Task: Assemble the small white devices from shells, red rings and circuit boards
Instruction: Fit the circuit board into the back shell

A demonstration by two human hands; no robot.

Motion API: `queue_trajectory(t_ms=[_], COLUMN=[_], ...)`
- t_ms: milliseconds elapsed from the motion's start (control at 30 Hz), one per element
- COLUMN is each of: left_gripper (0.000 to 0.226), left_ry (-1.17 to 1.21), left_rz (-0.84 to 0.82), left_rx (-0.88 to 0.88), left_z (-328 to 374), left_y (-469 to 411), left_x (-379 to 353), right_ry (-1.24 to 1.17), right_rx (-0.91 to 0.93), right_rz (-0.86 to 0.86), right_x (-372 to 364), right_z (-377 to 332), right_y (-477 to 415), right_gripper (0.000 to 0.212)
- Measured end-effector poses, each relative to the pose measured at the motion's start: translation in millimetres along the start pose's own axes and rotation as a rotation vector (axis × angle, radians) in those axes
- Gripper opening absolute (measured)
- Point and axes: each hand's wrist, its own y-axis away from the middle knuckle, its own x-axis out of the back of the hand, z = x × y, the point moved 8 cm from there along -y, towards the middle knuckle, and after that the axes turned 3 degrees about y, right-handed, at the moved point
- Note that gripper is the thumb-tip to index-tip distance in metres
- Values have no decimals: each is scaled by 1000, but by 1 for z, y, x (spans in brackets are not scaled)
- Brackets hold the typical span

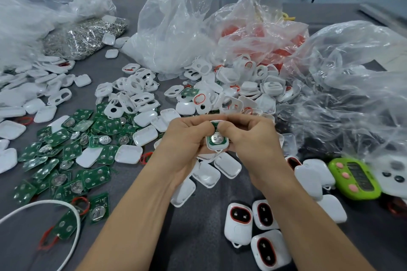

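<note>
The left hand [187, 138] and the right hand [248, 136] meet over the grey table [132, 182]. The half-built device [217, 141] sits right between them. Both hands curl their fingers round it and pinch it. It is a small white plastic shell with round corners. A flat green board with a shiny round metal disc lies inside it, facing up.

Far left of the device, flat green circuit boards [66, 154] with silver dots lie in a loose heap. Just behind the device is a pile of smooth white shells [231, 94], some with thin red rings. Near it, lower right, lie finished devices [239, 223], white with red-rimmed dark ovals. Far right of it is a bright green gadget [354, 179] with pink buttons, beside crinkly clear plastic bags [352, 72].
</note>
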Motion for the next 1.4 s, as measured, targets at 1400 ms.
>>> queue_trajectory(t_ms=[1400], left_gripper=[22], left_ry=[312], left_rz=[362], left_rx=[-8], left_z=[21], left_y=[1], left_x=[61], right_ry=[1106], right_rx=[120], right_rz=[-29], right_x=[2], right_z=[-43], right_y=[-23], right_gripper=[37])
